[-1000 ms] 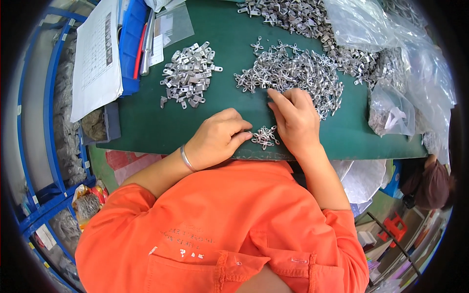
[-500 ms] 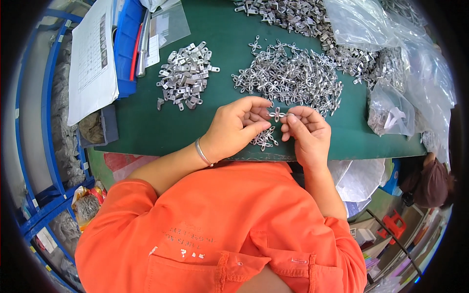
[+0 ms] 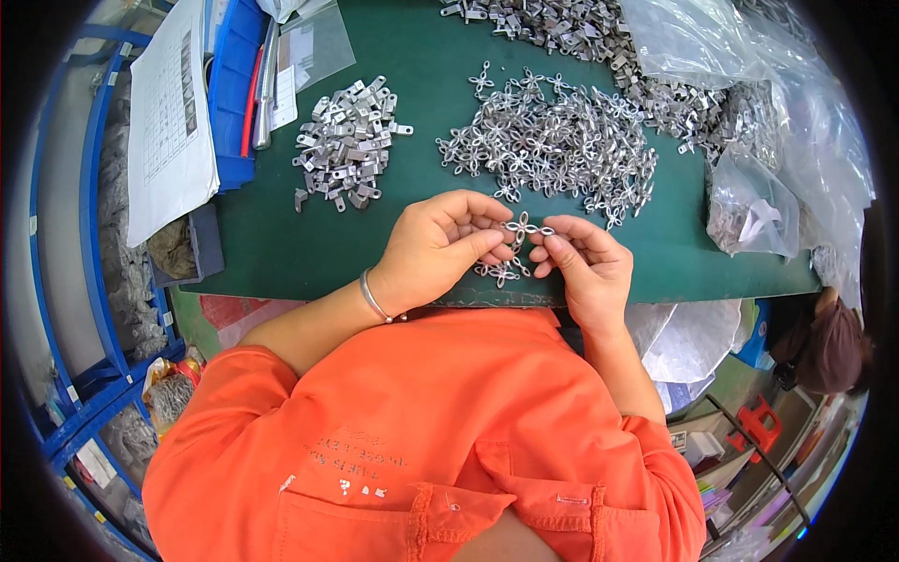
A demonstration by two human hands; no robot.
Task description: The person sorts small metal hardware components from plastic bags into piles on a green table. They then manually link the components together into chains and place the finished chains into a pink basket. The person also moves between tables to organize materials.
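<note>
Between my two hands is a silver flower-shaped metal piece with four open loop petals, held above the table's near edge. My left hand pinches its left side between thumb and fingers. On its right petal, the thumb and forefinger of my right hand are closed. A few similar flower pieces lie just below on the green table, partly hidden by my hands. Beyond my hands spreads a large heap of flower pieces.
Small bent metal brackets form a pile at the left. More brackets lie at the far right beside clear plastic bags. A blue tray with pens and papers stands at the left. Blue shelving lies beyond the table's left side.
The flower piece has shifted slightly left and down and turned a little between my fingers. The whole view has shifted slightly left.
</note>
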